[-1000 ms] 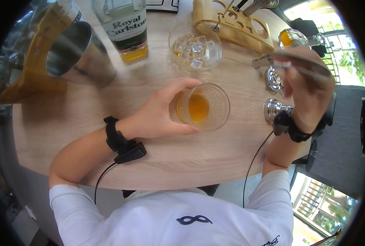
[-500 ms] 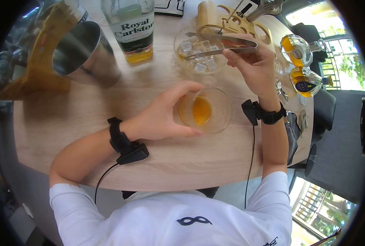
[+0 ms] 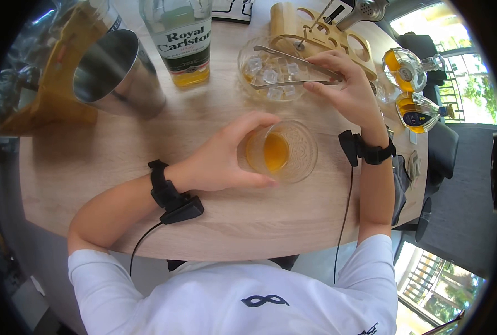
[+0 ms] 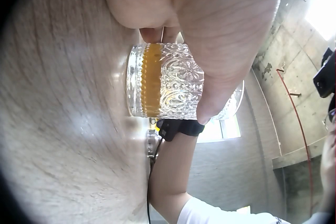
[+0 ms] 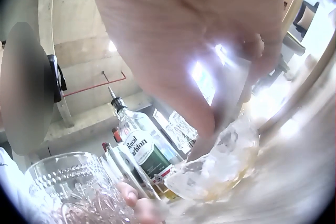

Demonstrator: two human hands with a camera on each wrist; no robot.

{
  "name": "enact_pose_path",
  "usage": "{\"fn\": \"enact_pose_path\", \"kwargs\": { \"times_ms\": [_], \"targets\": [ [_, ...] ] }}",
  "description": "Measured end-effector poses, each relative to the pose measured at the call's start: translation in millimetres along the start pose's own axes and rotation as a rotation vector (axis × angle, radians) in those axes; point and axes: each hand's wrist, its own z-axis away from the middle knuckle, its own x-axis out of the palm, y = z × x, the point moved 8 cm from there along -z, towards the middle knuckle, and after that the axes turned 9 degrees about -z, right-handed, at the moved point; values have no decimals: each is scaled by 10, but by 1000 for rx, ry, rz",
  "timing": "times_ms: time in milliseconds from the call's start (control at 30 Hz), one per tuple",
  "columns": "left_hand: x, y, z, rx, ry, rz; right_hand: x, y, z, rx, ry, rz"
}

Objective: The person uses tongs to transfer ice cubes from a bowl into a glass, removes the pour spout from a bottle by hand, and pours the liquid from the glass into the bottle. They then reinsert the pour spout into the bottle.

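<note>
Lowering since half a second ago: right hand (image 3: 351, 92) and tongs (image 3: 293, 70), now dipping into the ice bowl (image 3: 247, 84), prongs spread among the cubes (image 3: 271, 75). Fingers curling round the tongs' rear end. Left hand (image 3: 220, 156) wrapping the patterned glass (image 3: 285, 151) of amber drink, steadying it on the table (image 3: 92, 162) just short of the bowl. Judging by this, picking ice; next, closing on one cube and lifting across to the glass

Left hand (image 3: 218, 156) mid-desk, fingers and thumb curled in firm grip, forearm angling back toward near desk edge, black band on wrist. Right hand (image 3: 346, 92) up toward far edge, fingers pinching, palm down, forearm running straight back along right side, wrist banded too.
</note>
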Motion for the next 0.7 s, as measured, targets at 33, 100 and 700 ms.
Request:
{"fn": "enact_pose_path", "kwargs": {
  "times_ms": [33,100,700],
  "targets": [
    [-3,3,-1,6,6,3,-1,-11,2,-1,0,-2],
    [-1,-1,-6,-6,-1,18,5,-109,15,-96,-15,89],
    [70,-26,-31,-35,-74,53,178,-717,1094,-190,162,-354]
  ]
}}
